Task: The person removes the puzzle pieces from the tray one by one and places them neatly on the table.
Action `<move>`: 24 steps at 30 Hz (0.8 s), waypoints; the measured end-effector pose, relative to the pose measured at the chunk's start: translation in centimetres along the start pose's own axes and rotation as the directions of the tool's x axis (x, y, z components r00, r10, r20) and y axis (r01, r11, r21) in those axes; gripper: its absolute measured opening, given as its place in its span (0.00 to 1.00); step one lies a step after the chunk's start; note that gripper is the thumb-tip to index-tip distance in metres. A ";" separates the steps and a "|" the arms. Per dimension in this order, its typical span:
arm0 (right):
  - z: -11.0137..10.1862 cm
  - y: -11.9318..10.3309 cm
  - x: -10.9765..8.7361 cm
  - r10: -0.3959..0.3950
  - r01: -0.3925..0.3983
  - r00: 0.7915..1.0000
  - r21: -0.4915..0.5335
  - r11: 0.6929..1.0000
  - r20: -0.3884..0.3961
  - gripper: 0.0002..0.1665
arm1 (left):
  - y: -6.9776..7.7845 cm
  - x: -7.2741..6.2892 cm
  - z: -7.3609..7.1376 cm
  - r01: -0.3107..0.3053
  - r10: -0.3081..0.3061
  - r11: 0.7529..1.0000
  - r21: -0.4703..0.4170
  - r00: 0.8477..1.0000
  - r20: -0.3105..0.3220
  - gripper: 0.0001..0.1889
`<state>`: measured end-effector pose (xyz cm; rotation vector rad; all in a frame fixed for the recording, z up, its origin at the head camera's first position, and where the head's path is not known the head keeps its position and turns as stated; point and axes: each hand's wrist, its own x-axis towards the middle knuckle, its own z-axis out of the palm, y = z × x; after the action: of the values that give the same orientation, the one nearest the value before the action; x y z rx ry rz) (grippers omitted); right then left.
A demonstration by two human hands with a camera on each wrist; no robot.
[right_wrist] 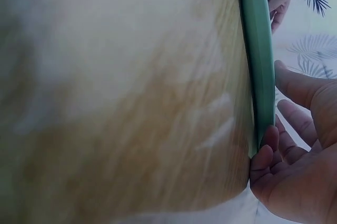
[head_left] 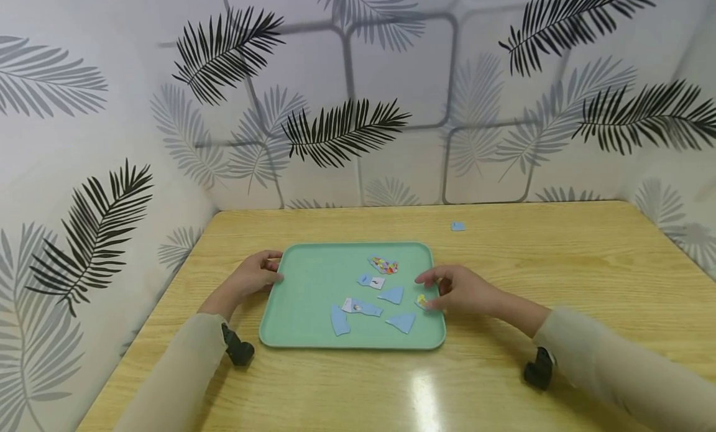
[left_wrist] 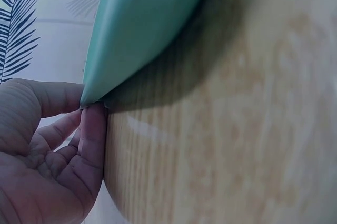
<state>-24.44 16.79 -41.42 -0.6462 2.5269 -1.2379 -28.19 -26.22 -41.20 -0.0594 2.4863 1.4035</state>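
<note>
A green tray (head_left: pixel 304 295) lies on the wooden table with several puzzle-like cut pieces on it. My left hand (head_left: pixel 254 275) pinches the tray's left rim, thumb on top and fingers at the underside, as the left wrist view shows. At the right rim, my right hand (head_left: pixel 455 289) has its thumb and index finger spread over the tray. Its lower fingers touch the rim (right_wrist: pixel 263 92) in the right wrist view. Beside that thumb is a small yellow piece (head_left: pixel 421 301), partly covered; whether the thumb touches it I cannot tell.
On the tray lie a multicoloured piece (head_left: pixel 383 266), a blue-and-white piece (head_left: pixel 371 281), a long piece (head_left: pixel 362 307) and blue pieces (head_left: pixel 401 322). Another small blue piece (head_left: pixel 457 226) is on the table (head_left: pixel 548 252) behind the tray. A leaf-patterned wall (head_left: pixel 403 165) borders the table's back.
</note>
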 end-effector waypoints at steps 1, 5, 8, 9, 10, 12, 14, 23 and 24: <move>0.0 0.0 0.0 -0.004 0.004 1.000 -0.008 1.000 0.012 0.25 | 0.0 0.0 0.0 0.000 0.000 1.000 0.000 1.000 -0.001 0.30; 0.1 0.1 -0.1 -0.005 0.007 0.999 -0.034 0.999 0.049 0.26 | -0.1 0.1 0.0 -0.004 0.004 1.000 0.006 1.000 -0.002 0.30; 0.0 0.1 -0.1 -0.008 0.011 0.998 -0.042 0.999 0.062 0.25 | -0.1 0.1 0.0 -0.008 0.008 1.000 0.011 1.000 -0.005 0.30; 0.0 0.1 -0.1 -0.008 0.011 0.998 -0.043 0.999 0.064 0.25 | -0.1 0.1 0.0 -0.010 0.010 1.000 0.012 1.000 -0.006 0.30; 0.0 0.1 -0.1 -0.008 0.011 0.998 -0.045 0.999 0.066 0.25 | -0.1 0.1 0.0 -0.011 0.011 1.000 0.012 1.000 -0.006 0.30; 0.0 0.0 -0.1 -0.004 0.007 0.998 -0.046 0.999 0.067 0.25 | -0.1 0.2 0.0 -0.012 0.012 1.000 0.011 1.000 -0.006 0.30; 0.0 -0.1 -0.1 -0.004 0.007 0.998 -0.052 0.999 0.068 0.24 | -0.1 0.2 0.0 -0.013 0.013 1.000 0.008 1.000 -0.005 0.30; 0.0 -0.3 0.0 0.000 0.006 0.998 -0.088 0.996 0.068 0.20 | 0.1 0.0 0.1 -0.007 0.007 1.000 0.012 1.000 -0.001 0.30; 0.1 -0.3 0.0 -0.004 0.010 0.998 -0.087 0.996 0.070 0.19 | 0.0 0.0 0.1 -0.007 0.007 1.000 0.009 1.000 -0.001 0.30</move>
<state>-24.33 16.61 -41.24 -0.7054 2.5350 -1.0923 -28.16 -26.16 -41.19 -0.0500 2.4960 1.3951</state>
